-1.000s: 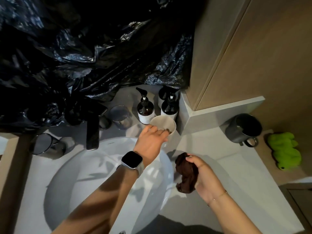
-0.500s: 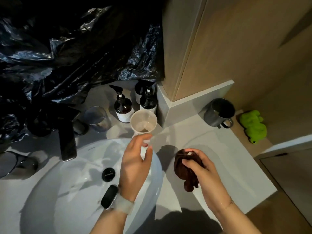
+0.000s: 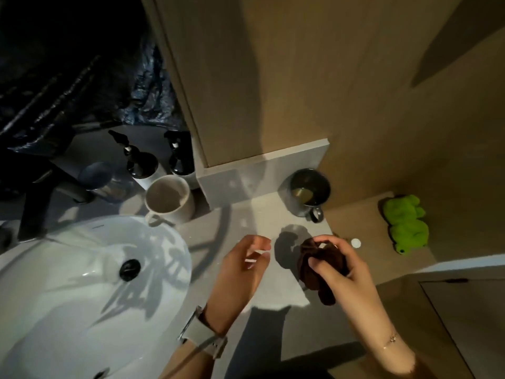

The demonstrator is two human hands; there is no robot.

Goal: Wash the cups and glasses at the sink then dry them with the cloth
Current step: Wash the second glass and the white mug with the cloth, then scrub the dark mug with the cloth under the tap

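— What can't you make out from here?
— My right hand (image 3: pixel 337 265) covers much of the brown cloth (image 3: pixel 323 272); the sink (image 3: pixel 68 310) runs off the left edge; the glass (image 3: pixel 95 175) behind the tap (image 3: pixel 35 203) is blurred.

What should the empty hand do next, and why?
Probably reach the left hand to the dark grey metal mug by the wall and carry it to the white round sink. That hand is open and holds nothing, the mug seems to have yellowish liquid in it, and the right hand already grips the bunched dark brown cloth.
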